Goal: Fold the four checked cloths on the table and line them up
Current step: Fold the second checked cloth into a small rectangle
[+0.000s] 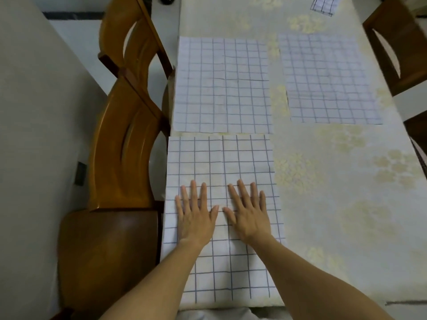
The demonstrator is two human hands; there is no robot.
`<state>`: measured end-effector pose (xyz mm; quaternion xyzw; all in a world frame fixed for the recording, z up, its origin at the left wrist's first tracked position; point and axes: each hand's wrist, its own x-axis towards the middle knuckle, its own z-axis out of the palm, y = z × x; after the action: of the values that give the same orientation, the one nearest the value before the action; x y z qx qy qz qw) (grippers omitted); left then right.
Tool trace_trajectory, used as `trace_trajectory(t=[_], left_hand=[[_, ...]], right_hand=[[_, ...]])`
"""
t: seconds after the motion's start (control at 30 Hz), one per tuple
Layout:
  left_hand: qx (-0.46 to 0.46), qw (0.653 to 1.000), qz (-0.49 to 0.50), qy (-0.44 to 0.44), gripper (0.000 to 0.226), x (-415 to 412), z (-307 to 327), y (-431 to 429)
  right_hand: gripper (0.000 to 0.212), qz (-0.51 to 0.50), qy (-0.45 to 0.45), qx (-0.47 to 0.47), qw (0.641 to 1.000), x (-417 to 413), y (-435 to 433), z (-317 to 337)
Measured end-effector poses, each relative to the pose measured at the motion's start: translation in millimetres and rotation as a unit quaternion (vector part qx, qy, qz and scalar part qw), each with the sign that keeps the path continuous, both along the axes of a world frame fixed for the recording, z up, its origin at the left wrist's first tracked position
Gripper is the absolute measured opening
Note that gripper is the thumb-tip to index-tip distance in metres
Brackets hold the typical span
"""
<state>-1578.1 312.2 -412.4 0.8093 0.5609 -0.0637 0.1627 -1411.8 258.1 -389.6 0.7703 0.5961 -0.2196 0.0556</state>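
Note:
Three white cloths with dark checks lie spread flat on the table (346, 204). The nearest cloth (219, 158) reaches the front edge. My left hand (195, 213) and my right hand (248, 213) rest flat on its middle, fingers straight and spread, thumbs almost touching. A second cloth (223, 84) lies just beyond it, along the left edge. The third cloth (328, 79) is at the right of that one. A smaller, folded-looking checked cloth (323, 4) sits at the far end, cut off by the frame.
The table wears a pale cover with faint yellow flowers. Two wooden chairs (124, 135) stand close along the left side, and another chair (397, 49) at the far right. A dark object (166, 0) sits at the top edge.

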Motion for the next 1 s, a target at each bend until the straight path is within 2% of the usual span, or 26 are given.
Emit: trace_trajectory(t=[0.3,0.53,0.73,0.87,1.0], left_hand=[[0.046,0.997,0.057,0.031,0.074,37,-4,-40],[0.023,0.990,0.131,0.054,0.073,130,1,-107],[-0.008,0.993,0.107,0.052,0.076,210,9,-128],[-0.006,0.996,0.078,0.044,0.075,221,9,-125],[0.000,0.996,0.077,0.035,0.073,210,9,-129]], right_hand=[[0.069,0.041,0.004,0.026,0.999,46,-24,-8],[0.073,0.075,0.015,0.034,0.997,132,-64,-12],[0.073,0.066,0.003,0.042,0.997,224,-100,-10],[0.074,0.062,-0.012,0.041,0.997,267,-112,-11],[0.074,0.060,-0.020,0.028,0.998,277,-116,-8]])
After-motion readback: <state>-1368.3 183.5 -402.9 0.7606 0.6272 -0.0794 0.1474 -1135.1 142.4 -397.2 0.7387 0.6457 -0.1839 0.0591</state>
